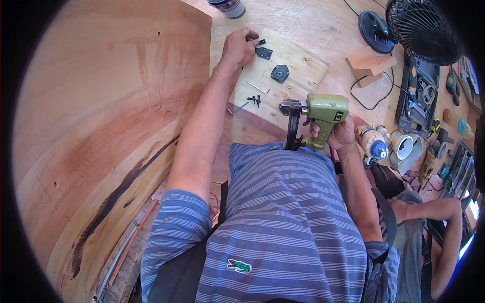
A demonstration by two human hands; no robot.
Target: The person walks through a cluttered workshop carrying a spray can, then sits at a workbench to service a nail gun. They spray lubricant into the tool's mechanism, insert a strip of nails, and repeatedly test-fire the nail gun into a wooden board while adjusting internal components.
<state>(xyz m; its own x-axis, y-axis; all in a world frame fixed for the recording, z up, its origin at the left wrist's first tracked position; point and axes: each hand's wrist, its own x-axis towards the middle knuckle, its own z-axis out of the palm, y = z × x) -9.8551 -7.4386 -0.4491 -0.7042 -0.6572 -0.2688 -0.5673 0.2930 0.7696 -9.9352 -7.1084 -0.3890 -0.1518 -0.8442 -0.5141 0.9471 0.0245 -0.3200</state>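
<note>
My left hand (238, 49) reaches to the far left of a plywood piece, its fingers closed around a small black metal part (261, 42). Right beside those fingers is a black metal plate with holes (264, 52); I cannot tell whether the two are joined. In my right hand (343, 134), close to my body, is a green pneumatic staple gun (327, 112) with a dark magazine. Between the hands, a black five-sided flange (280, 73), a hex key (258, 88) and several black screws (254, 100) lie on the plywood (303, 65). Another dark part (284, 109) is partly behind the staple gun.
A large wooden panel (111, 76) stands along my left. A can (230, 7) is at the far edge. On the right are a black fan (423, 30), wood blocks (371, 63), an open toolbox (419, 91) and a glue bottle (374, 144). Another person's arm (429, 211) shows at lower right.
</note>
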